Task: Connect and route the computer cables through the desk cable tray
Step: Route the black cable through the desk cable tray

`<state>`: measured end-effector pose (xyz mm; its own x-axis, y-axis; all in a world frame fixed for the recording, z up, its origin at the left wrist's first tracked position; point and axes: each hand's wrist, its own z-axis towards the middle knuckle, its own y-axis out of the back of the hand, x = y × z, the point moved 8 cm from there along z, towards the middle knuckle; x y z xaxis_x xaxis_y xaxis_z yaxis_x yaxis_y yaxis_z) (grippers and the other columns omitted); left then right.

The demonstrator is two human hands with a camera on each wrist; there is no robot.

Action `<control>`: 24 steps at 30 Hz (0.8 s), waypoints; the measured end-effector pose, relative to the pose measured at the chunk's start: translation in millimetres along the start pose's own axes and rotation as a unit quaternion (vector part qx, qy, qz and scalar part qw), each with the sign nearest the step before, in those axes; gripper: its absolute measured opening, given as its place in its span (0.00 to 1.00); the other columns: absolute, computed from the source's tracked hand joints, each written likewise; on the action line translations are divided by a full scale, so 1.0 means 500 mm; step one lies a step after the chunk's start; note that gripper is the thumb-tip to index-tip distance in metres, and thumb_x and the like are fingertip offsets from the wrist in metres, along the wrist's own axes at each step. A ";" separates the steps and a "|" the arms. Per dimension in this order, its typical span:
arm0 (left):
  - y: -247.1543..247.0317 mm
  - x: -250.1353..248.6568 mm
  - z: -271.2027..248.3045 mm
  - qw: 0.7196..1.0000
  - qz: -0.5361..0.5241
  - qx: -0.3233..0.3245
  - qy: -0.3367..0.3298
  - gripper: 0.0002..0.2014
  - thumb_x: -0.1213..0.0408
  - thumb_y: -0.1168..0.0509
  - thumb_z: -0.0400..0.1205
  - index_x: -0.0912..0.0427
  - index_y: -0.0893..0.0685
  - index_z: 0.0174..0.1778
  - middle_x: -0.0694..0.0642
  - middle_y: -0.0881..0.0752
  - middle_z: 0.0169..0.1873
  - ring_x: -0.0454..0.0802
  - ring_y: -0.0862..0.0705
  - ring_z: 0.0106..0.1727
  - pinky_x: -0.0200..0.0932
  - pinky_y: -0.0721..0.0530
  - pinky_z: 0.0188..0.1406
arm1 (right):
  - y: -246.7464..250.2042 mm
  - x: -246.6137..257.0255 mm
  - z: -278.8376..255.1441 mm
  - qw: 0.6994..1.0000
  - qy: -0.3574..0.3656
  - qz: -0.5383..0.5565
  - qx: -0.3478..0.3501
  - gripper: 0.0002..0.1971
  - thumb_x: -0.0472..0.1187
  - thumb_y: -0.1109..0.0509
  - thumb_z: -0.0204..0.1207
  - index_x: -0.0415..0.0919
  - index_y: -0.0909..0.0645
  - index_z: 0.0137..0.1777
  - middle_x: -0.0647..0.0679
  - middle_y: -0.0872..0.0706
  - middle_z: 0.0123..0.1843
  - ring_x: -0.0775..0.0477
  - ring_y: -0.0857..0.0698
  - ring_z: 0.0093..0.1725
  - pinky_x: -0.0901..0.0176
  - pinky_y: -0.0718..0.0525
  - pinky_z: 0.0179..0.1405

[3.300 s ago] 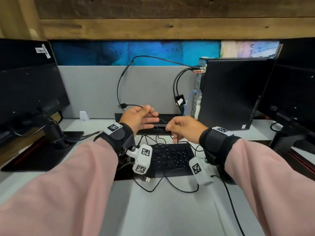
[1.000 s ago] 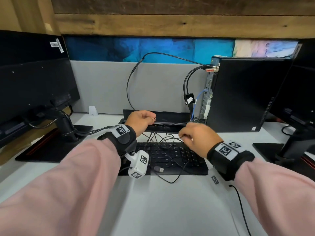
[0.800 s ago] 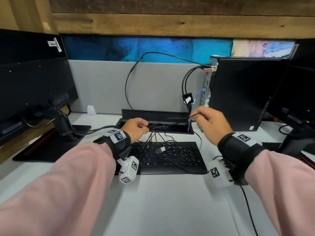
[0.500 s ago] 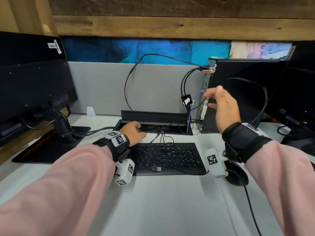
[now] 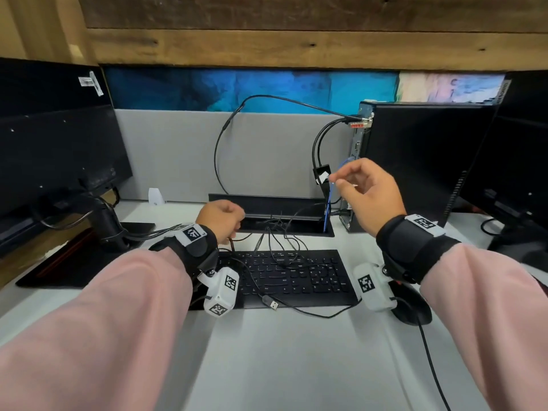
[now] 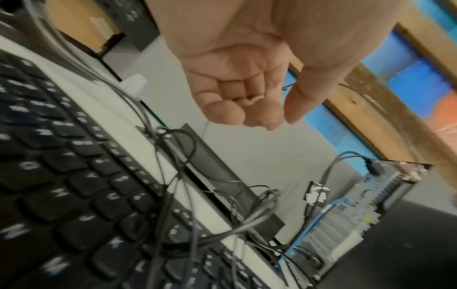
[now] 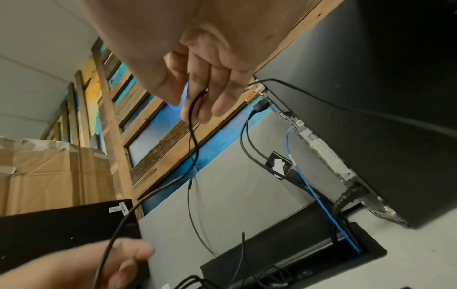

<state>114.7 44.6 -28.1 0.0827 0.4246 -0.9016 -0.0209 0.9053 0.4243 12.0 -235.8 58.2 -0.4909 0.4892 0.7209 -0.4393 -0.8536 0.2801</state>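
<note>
My right hand [image 7: 195,78] pinches the thin black cable [image 7: 191,135] above the tray [image 5: 284,229], left hand [image 5: 221,219] curled empty beside it; light and limp, the cable likely handles best near its plug.

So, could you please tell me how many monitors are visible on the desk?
2. One monitor stands at the left edge on its stand, seen from behind; the other monitor stands at the right edge, partly cut off beside the computer tower. Others may sit outside the frame.
</note>
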 end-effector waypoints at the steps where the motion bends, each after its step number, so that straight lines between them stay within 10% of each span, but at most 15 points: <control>1: -0.004 -0.025 -0.004 0.999 -0.004 0.000 -0.036 0.05 0.62 0.35 0.82 0.52 0.13 0.46 0.53 0.14 0.34 0.47 0.19 0.27 0.41 0.18 0.27 | -0.012 0.005 0.000 1.000 0.002 0.000 0.016 0.06 0.26 0.32 0.79 0.36 0.18 0.52 0.49 0.08 0.51 0.53 0.10 0.54 0.48 0.13 0.61; 5: -0.041 -0.111 -0.025 0.990 -0.031 0.026 -0.137 0.04 0.60 0.35 0.84 0.49 0.15 0.50 0.49 0.15 0.43 0.47 0.16 0.38 0.44 0.14 0.38 | -0.064 0.022 0.001 0.996 -0.001 0.015 0.085 0.16 0.14 0.44 0.73 0.27 0.20 0.52 0.39 0.09 0.51 0.57 0.10 0.50 0.66 0.14 0.52; 12: -0.098 -0.194 -0.064 0.941 0.111 0.060 -0.315 0.22 0.61 0.32 0.81 0.47 0.23 0.73 0.47 0.21 0.71 0.45 0.25 0.73 0.43 0.30 0.74 | -0.136 0.039 -0.009 0.980 0.017 -0.058 0.190 0.19 0.16 0.45 0.71 0.41 0.23 0.43 0.39 0.13 0.47 0.47 0.12 0.44 0.71 0.20 0.38; 15: -0.125 -0.174 -0.064 0.961 0.012 0.152 -0.231 0.06 0.62 0.35 0.85 0.50 0.14 0.55 0.45 0.08 0.38 0.42 0.12 0.44 0.47 0.16 0.55 | -0.131 0.047 -0.006 0.983 0.021 -0.072 0.170 0.17 0.19 0.44 0.73 0.40 0.23 0.50 0.43 0.16 0.50 0.55 0.13 0.38 0.71 0.22 0.35; 17: -0.123 -0.172 -0.065 0.965 -0.020 0.156 -0.208 0.07 0.63 0.37 0.86 0.54 0.13 0.49 0.40 0.16 0.22 0.39 0.20 0.25 0.44 0.17 0.37 | -0.121 0.048 0.000 0.981 0.026 -0.108 0.159 0.16 0.24 0.41 0.75 0.44 0.22 0.54 0.50 0.17 0.49 0.57 0.18 0.29 0.68 0.23 0.31; 20: -0.117 -0.187 -0.078 0.965 -0.018 0.165 -0.204 0.09 0.64 0.37 0.87 0.64 0.13 0.51 0.37 0.23 0.14 0.34 0.27 0.17 0.27 0.27 0.23 | -0.109 0.063 0.016 0.967 0.064 -0.196 0.147 0.11 0.36 0.36 0.77 0.53 0.19 0.52 0.58 0.15 0.44 0.50 0.18 0.32 0.54 0.17 0.36; 24: -0.104 -0.208 -0.088 0.963 -0.019 0.165 -0.211 0.11 0.62 0.36 0.86 0.67 0.13 0.49 0.35 0.24 0.12 0.30 0.27 0.15 0.20 0.34 0.17 | -0.090 0.109 0.045 0.952 0.128 -0.244 0.135 0.06 0.41 0.31 0.78 0.52 0.14 0.49 0.59 0.14 0.40 0.61 0.18 0.34 0.62 0.19 0.40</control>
<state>63.1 -46.1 40.1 0.4769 0.2840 -0.8319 0.3023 0.8357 0.4586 21.9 -174.7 99.1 -0.4610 0.8371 0.2945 -0.4702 -0.5119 0.7189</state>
